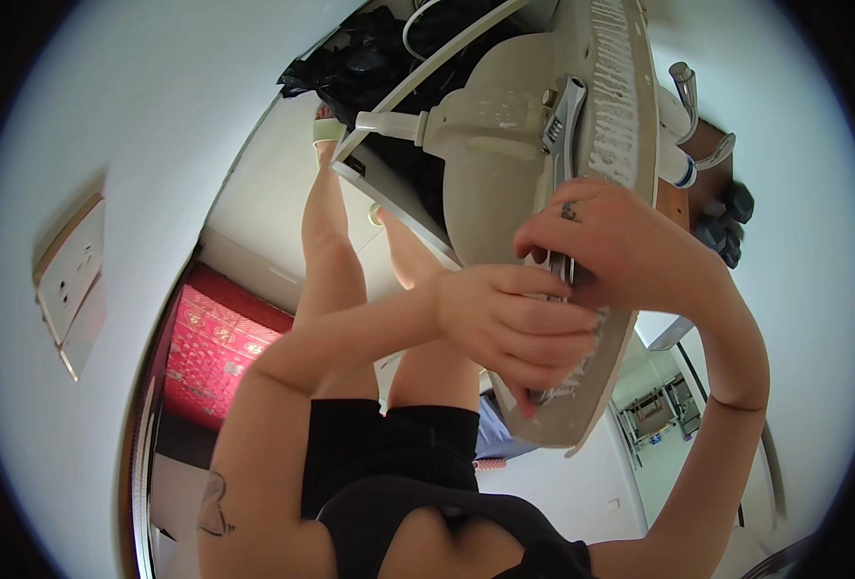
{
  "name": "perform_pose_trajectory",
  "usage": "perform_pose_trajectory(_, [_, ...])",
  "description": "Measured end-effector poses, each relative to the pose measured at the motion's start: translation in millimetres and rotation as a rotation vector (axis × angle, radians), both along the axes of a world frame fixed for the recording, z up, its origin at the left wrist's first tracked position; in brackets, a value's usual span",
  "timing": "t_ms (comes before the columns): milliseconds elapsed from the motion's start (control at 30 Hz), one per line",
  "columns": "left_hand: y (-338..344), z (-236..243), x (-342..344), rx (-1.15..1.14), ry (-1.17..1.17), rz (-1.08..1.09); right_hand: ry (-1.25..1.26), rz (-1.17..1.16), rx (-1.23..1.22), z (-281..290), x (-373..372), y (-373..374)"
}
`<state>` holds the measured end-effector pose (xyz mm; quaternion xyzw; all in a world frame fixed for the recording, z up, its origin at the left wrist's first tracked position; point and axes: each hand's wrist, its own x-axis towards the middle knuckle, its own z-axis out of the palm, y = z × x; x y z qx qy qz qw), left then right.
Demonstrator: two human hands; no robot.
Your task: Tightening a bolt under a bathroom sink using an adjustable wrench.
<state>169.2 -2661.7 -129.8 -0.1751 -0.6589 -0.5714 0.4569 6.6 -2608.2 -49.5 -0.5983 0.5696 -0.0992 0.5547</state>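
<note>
A beige washbasin (490, 193) shows its rounded underside, with a short pale spout (389, 124) jutting out to the left. White ragged residue runs along the inner side of its rim (647, 125). Against the basin lies a metal adjustable wrench (562, 135), its jaw end at the top near a small brass-coloured fitting (549, 97). My right hand (625, 236), with a ring or ring-like mark on one finger, is closed round the handle. Just below, my left hand (524, 323) wraps its fingers over the lower handle. Its palm side is hidden.
Black plastic bags (365, 58) sit beyond the basin at the top. Chrome fittings (683, 87) and dark objects (726, 222) stand behind its right side. A wall socket plate (72, 280) is at the left, above red patterned fabric (217, 343). My legs are below the basin's left side.
</note>
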Motion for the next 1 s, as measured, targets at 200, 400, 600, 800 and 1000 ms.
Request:
perform_pose_trajectory(200, [17.2, -4.4, -36.1, 0.031, 0.330, -0.289, -0.082, -0.046, 0.030, -1.2, -4.7, 8.5])
perform_pose_trajectory(400, [22.7, -6.0, -30.2, 0.173, 0.313, -0.292, 0.052, -1.278, 0.184, -16.3, -80.3, 23.6])
perform_pose_trajectory(600, [22.7, -4.5, -33.1, 0.217, 0.306, -0.376, 0.851, -1.210, 0.245, -124.6, -172.2, 83.0])
perform_pose_trajectory(800, [20.0, -5.2, -33.2, 0.222, 0.270, -0.390, 0.937, -1.408, 0.001, -127.0, -154.3, 85.8])
perform_pose_trajectory(1000, [15.2, -3.4, -30.6, 0.201, 0.245, -0.384, 0.558, -1.692, -0.169, -118.5, -148.5, 83.8])
